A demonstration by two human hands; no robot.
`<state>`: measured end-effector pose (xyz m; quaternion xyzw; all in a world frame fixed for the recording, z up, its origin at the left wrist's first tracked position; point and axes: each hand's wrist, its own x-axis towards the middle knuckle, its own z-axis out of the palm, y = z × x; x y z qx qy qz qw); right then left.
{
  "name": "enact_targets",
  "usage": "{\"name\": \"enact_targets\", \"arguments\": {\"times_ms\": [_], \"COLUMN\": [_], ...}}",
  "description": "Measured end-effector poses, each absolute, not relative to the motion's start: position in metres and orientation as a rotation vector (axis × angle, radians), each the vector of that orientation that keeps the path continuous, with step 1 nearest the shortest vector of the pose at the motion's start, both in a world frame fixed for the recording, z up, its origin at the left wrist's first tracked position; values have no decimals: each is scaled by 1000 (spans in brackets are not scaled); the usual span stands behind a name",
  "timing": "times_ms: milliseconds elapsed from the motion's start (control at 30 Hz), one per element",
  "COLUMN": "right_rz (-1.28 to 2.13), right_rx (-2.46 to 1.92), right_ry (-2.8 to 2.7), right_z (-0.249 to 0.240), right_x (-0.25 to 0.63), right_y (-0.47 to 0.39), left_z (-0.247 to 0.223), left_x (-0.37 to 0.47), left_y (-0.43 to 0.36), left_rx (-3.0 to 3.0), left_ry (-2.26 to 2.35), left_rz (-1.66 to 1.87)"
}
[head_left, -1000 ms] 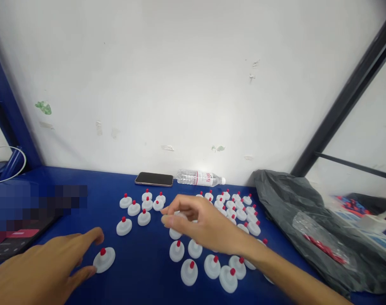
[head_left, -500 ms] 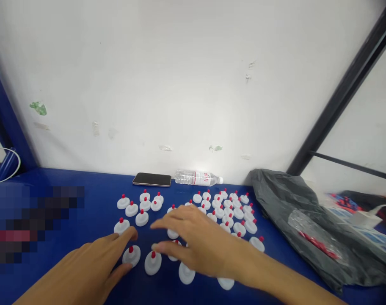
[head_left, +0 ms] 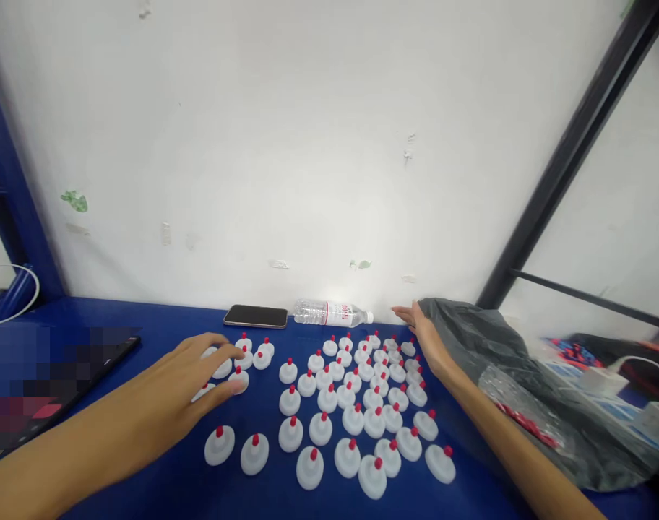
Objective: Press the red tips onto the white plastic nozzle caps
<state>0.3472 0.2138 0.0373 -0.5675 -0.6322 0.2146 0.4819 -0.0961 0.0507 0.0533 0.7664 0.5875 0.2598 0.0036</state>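
Note:
Several white round caps with red tips, such as a cap (head_left: 309, 469), stand over the blue table (head_left: 161, 491). My left hand (head_left: 199, 379) reaches over the smaller left cluster, its fingers bent but apart. Its thumb and index finger lie close to a white cap (head_left: 238, 381), with no grip on it visible; the hand partly hides other caps. At the far right edge of the larger group is my right hand (head_left: 425, 336), fingers stretched toward the wall, holding nothing visible. It lies beside the dark grey plastic bag (head_left: 459, 332).
A phone (head_left: 255, 316) and a clear plastic bottle (head_left: 332, 313) lie along the wall. On the grey plastic rests a clear bag (head_left: 517, 404) with red pieces. White plugs (head_left: 603, 381) are at the right. A dark flat device (head_left: 99, 372), partly pixelated, lies at left.
My right hand has swung from above the middle caps to the far right edge of the group. My left hand has moved up and slightly left over the left cluster.

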Motion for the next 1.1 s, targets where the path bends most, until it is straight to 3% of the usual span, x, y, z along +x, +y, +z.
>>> {"name": "enact_targets", "arguments": {"times_ms": [167,467,833,1100], "right_rz": [526,642,829,925], "right_rx": [-1401,-1377,-1336,-1273], "right_ry": [-1479,-1492,-1391,-1425], "right_z": [22,1,-4,5], "right_x": [353,364,359,348], "right_y": [221,234,236,220], "left_z": [80,56,57,26], "left_x": [-75,-66,-81,-114], "left_y": [96,111,107,126], "left_rx": [2532,2626,2458,1772], "left_ry": [1701,1614,1661,2037], "left_rz": [580,582,873,1145]}}
